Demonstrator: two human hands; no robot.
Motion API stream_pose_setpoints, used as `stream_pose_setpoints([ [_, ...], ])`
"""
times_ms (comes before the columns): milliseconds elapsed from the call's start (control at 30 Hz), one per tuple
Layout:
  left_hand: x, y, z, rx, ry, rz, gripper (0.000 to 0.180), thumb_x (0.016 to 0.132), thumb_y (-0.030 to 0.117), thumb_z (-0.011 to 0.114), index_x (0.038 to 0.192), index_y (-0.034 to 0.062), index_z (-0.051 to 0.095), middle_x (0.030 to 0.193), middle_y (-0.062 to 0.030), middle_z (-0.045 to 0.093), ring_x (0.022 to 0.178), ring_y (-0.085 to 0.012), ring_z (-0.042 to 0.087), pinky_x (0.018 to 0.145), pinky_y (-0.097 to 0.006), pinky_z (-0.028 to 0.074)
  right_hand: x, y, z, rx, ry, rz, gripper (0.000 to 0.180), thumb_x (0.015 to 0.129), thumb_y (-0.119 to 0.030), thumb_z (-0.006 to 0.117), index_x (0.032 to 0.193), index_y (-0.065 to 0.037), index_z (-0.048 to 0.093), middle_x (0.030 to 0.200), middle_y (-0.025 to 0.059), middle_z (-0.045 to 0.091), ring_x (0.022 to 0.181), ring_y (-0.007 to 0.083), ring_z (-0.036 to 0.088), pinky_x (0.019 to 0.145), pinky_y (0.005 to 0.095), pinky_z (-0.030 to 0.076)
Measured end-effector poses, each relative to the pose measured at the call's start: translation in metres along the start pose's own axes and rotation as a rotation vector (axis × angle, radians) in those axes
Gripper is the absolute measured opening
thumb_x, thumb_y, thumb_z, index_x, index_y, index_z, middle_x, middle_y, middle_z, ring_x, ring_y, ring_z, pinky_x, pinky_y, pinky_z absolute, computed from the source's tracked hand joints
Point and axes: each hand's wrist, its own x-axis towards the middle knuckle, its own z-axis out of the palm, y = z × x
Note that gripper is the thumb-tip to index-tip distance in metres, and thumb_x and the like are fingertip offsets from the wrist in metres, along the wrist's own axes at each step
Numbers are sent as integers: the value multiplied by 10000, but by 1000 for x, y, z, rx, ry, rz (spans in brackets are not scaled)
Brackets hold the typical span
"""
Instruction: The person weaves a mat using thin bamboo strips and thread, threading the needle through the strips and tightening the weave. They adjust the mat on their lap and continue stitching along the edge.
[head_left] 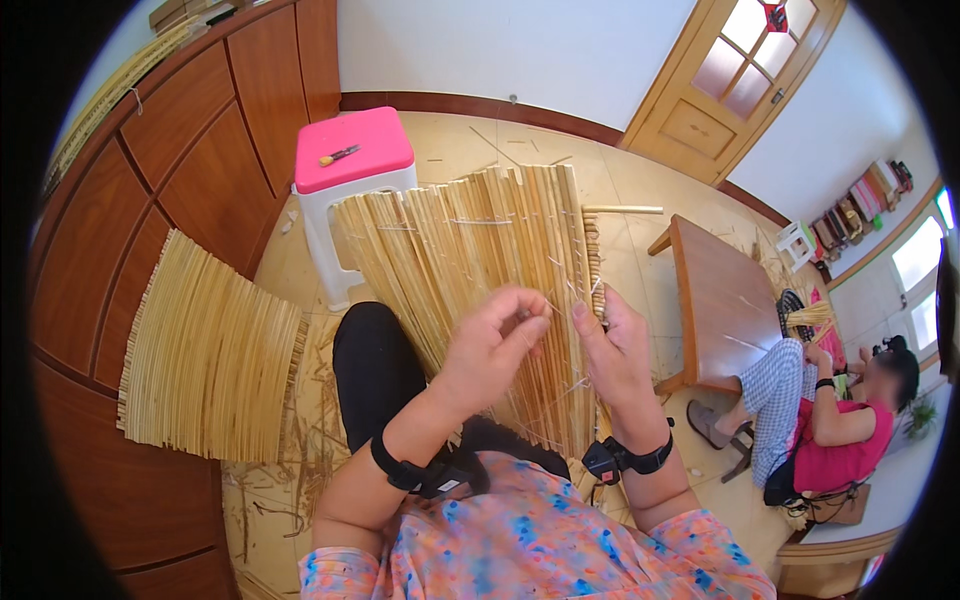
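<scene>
A mat of straw-coloured reed stalks spreads over my lap, tied with rows of thin white string. My left hand is above the mat's middle, its thumb and forefinger pinched together; a fine pale string seems to run from the fingertips. At the mat's right edge, my right hand grips the outermost stalks, thumb on top and fingers hidden behind the bundled edge. Loose string ends show near both hands. Each wrist wears a black strap with a small device.
A white stool with a pink top holds a small yellow-handled tool. Another reed mat leans against the brown cabinet. Reed scraps litter the floor. On the right, a co-worker sits beside the low wooden table.
</scene>
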Motion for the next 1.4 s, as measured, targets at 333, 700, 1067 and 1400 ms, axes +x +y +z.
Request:
stream_pose_setpoints([
  [333,-26,14,-37,-540,-219,51,25,930,-13,619,921,-1,600,802,-88,600,686,-140,635,619,-247,500,9,-1,1,-148,53,72,225,972,-156,620,1073,45,620,743,111,637,654,109,528,615,307,472],
  [700,-15,28,-56,64,105,83,90,867,-19,693,953,4,683,860,-55,639,754,-115,612,660,-254,483,6,32,5,7,42,30,168,992,-137,597,1044,22,617,705,23,579,654,62,456,570,279,410],
  [1067,9,3,-2,382,239,35,129,829,-11,711,954,8,689,836,-109,686,730,-193,675,649,-304,525,-5,16,6,-94,57,-30,181,980,-147,610,1048,20,625,713,112,620,613,135,527,580,317,449],
  [1400,4,-2,2,319,224,-8,107,867,21,700,972,2,684,787,8,633,665,-40,541,598,-218,455,-7,6,4,-47,32,-8,210,988,-156,609,1093,25,630,748,81,618,649,120,524,603,295,449],
])
